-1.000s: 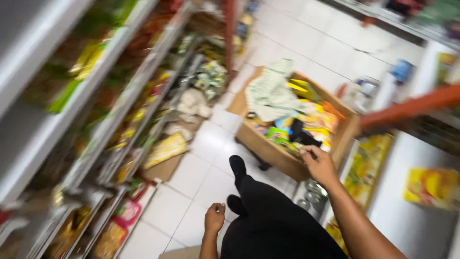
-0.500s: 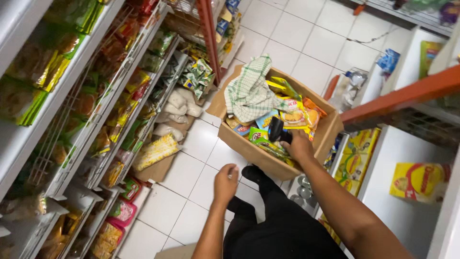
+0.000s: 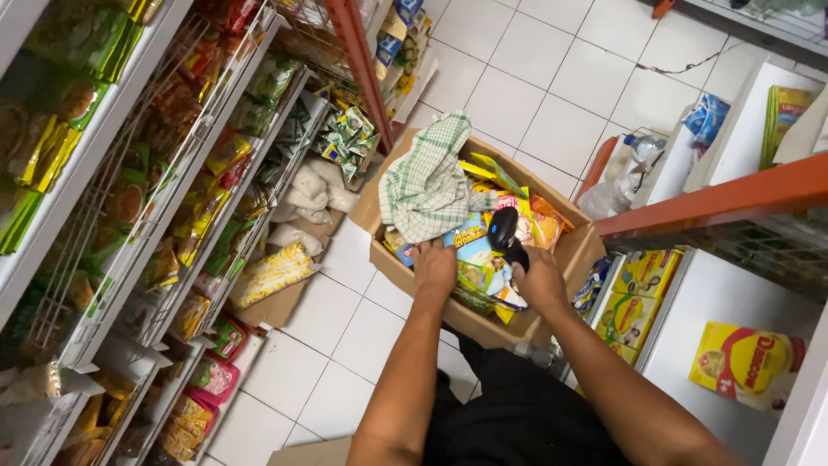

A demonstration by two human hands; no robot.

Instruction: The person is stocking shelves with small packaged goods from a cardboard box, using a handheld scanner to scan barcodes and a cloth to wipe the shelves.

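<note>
A: Hands first. What does my view give?

B: Box [image 3: 405, 263] on the floor tiles [image 3: 535, 95], cardboard, open at the top, full of bright packets. I see both hands down in it. My left hand [image 3: 434, 267] rests on the near edge, fingers curled onto a blue and yellow packet [image 3: 473, 250]. Whether that grip is clenched on the packet or only pressing on it, I cannot tell.

A: And the right?

B: My right hand [image 3: 542, 280] is clenched on a black scanner [image 3: 504, 231], which stands up from the fingers over the packets, just beside the blue and yellow one.

A: What lies about it?

B: Cloth [image 3: 423, 185], checked green and white, is draped over the box's far left corner. Shelves [image 3: 172, 216] of snack bags run along my left. A flat carton [image 3: 267, 276] of yellow bags lies on the floor near them. On my right is a white shelf [image 3: 742, 293] under an orange rail [image 3: 716, 203], with yellow cartons [image 3: 630, 298] stacked low beside the box.
</note>
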